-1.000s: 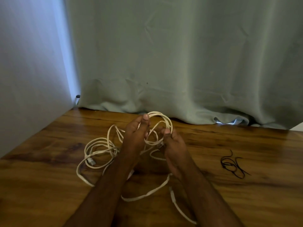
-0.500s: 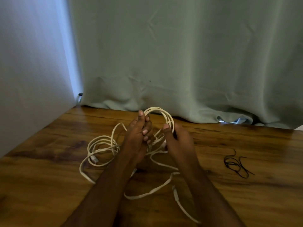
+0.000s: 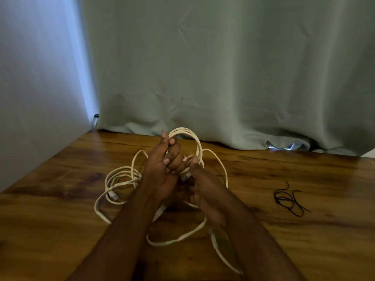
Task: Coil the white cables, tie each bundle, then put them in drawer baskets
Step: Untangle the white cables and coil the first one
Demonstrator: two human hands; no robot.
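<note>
The left hand [image 3: 162,169] grips the upright coil of thin white cable [image 3: 194,138]; the right hand [image 3: 203,183] pinches its right side; loose cable [image 3: 119,179] trails left across the wooden worktop [image 3: 304,240]

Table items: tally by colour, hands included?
White: 1 tangle of white cables; separate cable count can't be told
Black: 1 cluster of black ties
Hands: 2, left hand and right hand, both holding the coil
Total: 4

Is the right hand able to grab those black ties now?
Probably not yet: the right hand is holding the coil with the left hand. The ties lie bare on its side.
</note>
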